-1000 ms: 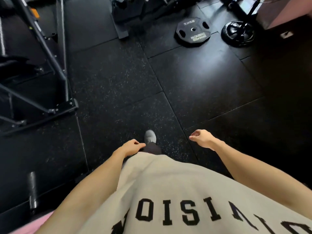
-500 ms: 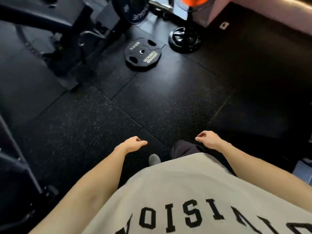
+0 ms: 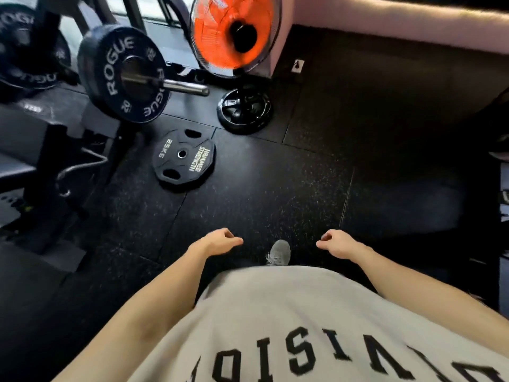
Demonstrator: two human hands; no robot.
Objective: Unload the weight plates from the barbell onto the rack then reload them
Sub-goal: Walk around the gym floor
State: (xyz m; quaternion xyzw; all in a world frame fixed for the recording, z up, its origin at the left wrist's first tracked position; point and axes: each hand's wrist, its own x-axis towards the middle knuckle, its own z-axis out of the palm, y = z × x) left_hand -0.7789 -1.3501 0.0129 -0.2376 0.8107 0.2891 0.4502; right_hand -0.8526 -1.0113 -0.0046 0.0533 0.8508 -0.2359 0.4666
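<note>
A black Rogue weight plate (image 3: 124,74) sits on the steel barbell sleeve (image 3: 183,88) at the upper left, its end pointing right. More Rogue plates (image 3: 30,48) show blurred at the far left. A black 25 kg plate (image 3: 184,158) lies flat on the floor below the barbell. My left hand (image 3: 217,241) and my right hand (image 3: 337,242) hang in front of my body, fingers loosely curled, holding nothing, well short of any plate.
An orange-bladed floor fan (image 3: 237,31) on a round black base (image 3: 245,110) stands just right of the barbell end. Dark rack and bench frames (image 3: 55,150) fill the left. My grey shoe (image 3: 279,252) is on black rubber floor tiles (image 3: 303,188). A pink wall (image 3: 413,26) runs along the upper right.
My view has swung and moved toward the barbell: the loaded plate and fan now show large, and the floor plate is nearer. Both hands stay empty in front of me.
</note>
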